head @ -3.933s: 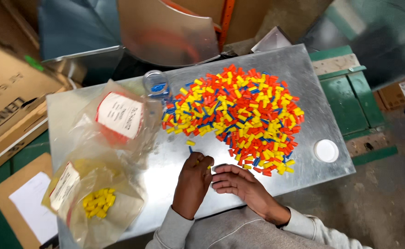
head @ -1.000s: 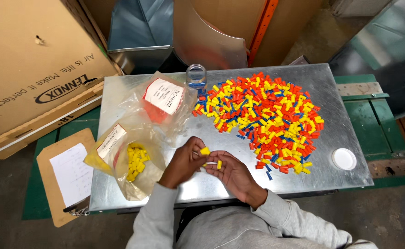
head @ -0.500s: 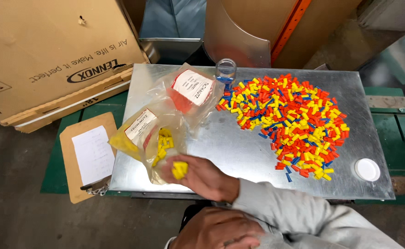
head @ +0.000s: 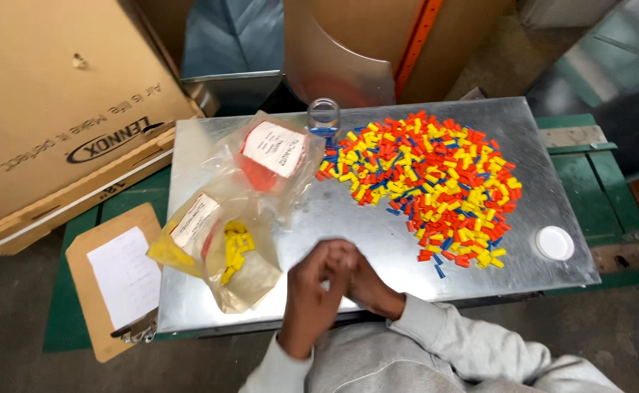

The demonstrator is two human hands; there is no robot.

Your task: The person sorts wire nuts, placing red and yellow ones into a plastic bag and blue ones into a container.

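Fingers of both our hands are curled and pressed together at the near edge of the flat, shiny metal sheet [head: 348,218]; we cannot tell whether they grip anything. Our left hand [head: 318,291] lies over our right hand [head: 367,280], and the two touch.

Going from the left, a brown clipboard with a white paper [head: 119,280] lies off the sheet's left edge, on the green surface below. Just inside that edge sits a clear plastic bag holding yellow caps [head: 221,255], its corner just beside our left hand. Behind it lies a second clear bag with orange caps and a white label [head: 268,156], and at the far edge stands a small clear jar with blue pieces [head: 324,116].

Bare metal opens between the bags and our hands, running on to the right.

Farther right spreads the loose heap of small yellow, orange and blue plastic caps [head: 428,185], well apart from our hands. A round white lid [head: 555,242] rests near the right edge, beside the heap's near end.
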